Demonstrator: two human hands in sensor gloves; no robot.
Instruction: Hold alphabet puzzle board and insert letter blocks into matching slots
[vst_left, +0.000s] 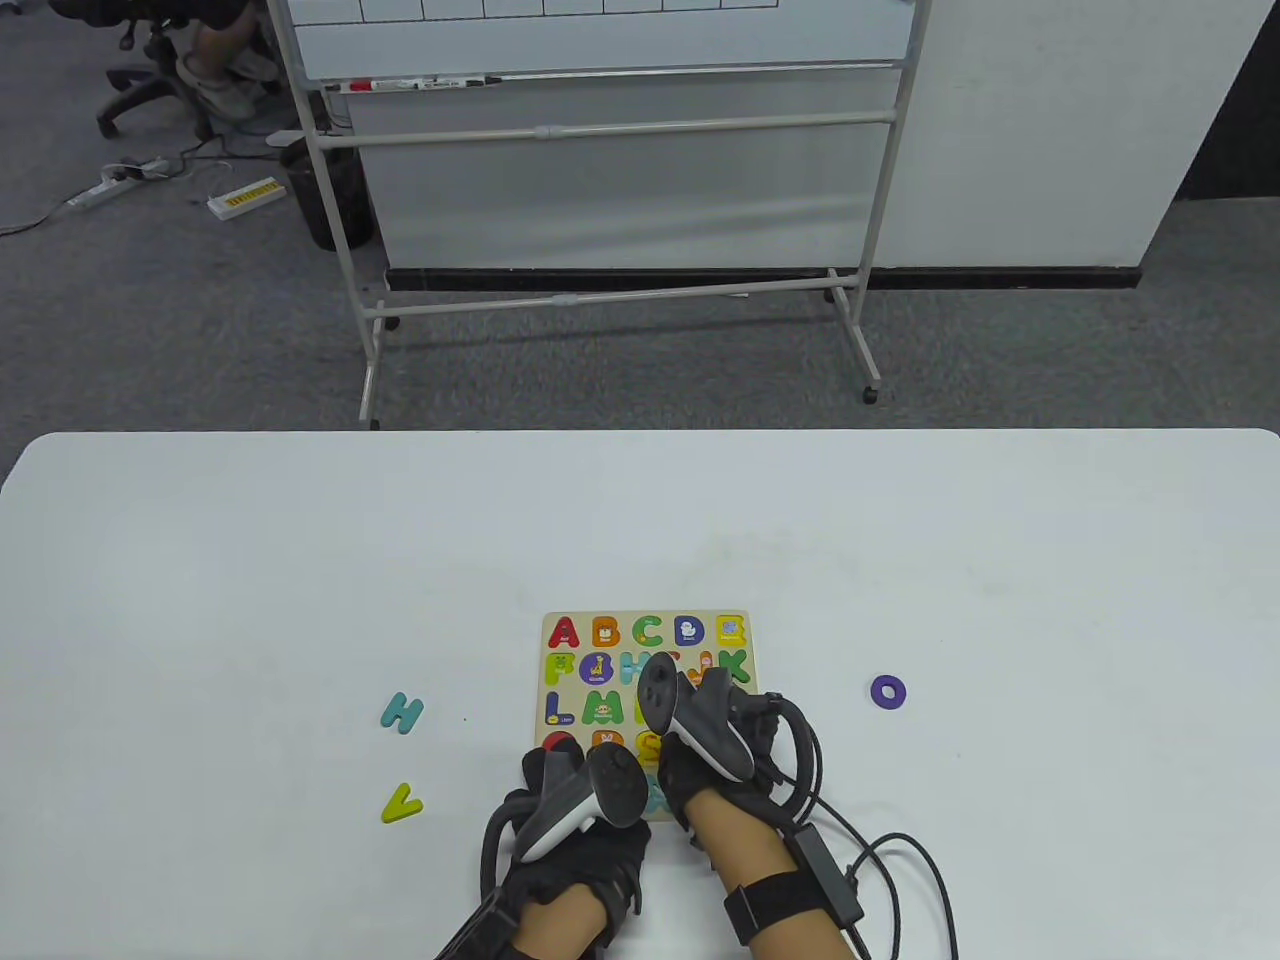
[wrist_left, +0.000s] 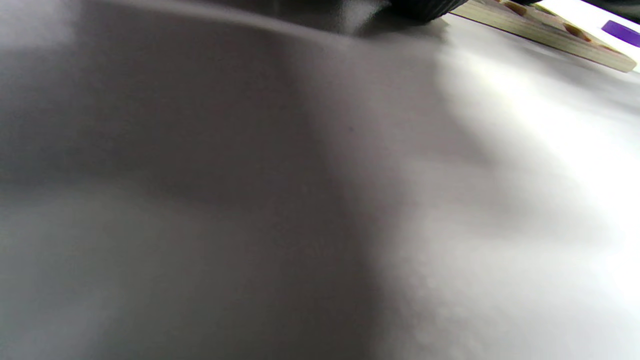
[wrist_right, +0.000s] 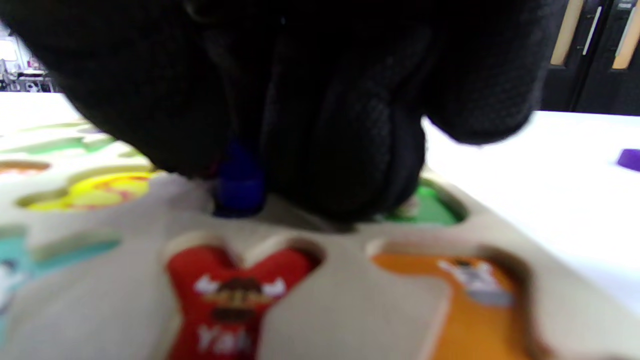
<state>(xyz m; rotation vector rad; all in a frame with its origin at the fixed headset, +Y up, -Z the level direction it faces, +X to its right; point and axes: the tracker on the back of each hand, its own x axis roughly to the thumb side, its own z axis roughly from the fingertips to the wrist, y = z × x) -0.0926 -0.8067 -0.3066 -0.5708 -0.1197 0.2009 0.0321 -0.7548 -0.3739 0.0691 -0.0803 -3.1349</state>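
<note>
The wooden alphabet puzzle board (vst_left: 563, 665) lies on the white table near the front edge, with coloured letters in its upper rows. My left hand (vst_left: 562, 752) rests on the board's near-left corner; the left wrist view shows a dark fingertip (wrist_left: 415, 6) by the board edge (wrist_left: 550, 35). My right hand (vst_left: 700, 745) is over the board's lower right. In the right wrist view its fingers (wrist_right: 340, 150) pinch a dark blue letter block (wrist_right: 239, 182) down onto the board, behind a red Y slot (wrist_right: 235, 290) and an orange slot (wrist_right: 465, 295).
Loose letters lie on the table: a teal H (vst_left: 402, 712) and a yellow-green V (vst_left: 401, 803) left of the board, and a purple O (vst_left: 888, 691) to its right. Glove cables (vst_left: 880, 870) trail at the front right. A whiteboard stand (vst_left: 610, 200) stands beyond the table.
</note>
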